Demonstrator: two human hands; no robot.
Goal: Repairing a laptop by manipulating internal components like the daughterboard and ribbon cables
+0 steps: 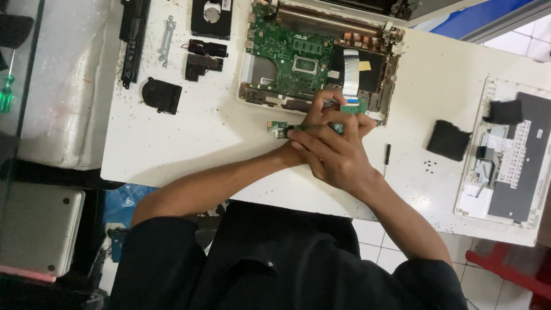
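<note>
My two hands meet over the white table (189,143), just in front of an opened laptop base (252,74) with a green motherboard (287,49). My right hand (336,161) lies on top, its fingertips pinching a small narrow green circuit board (278,130). My left hand (324,109) is partly hidden under it, fingers curled at the same board close to the base's front edge. Another small green board (353,107) with a white ribbon cable (350,63) sits just beyond my fingers.
A black fan (162,95), speaker parts (204,57), a drive (211,16), a metal bracket (166,37) and a long black battery (133,40) lie at the back left. To the right are a black screwdriver (386,158), a black pad (449,139) and the upturned keyboard cover (511,155). Tiny screws are scattered about.
</note>
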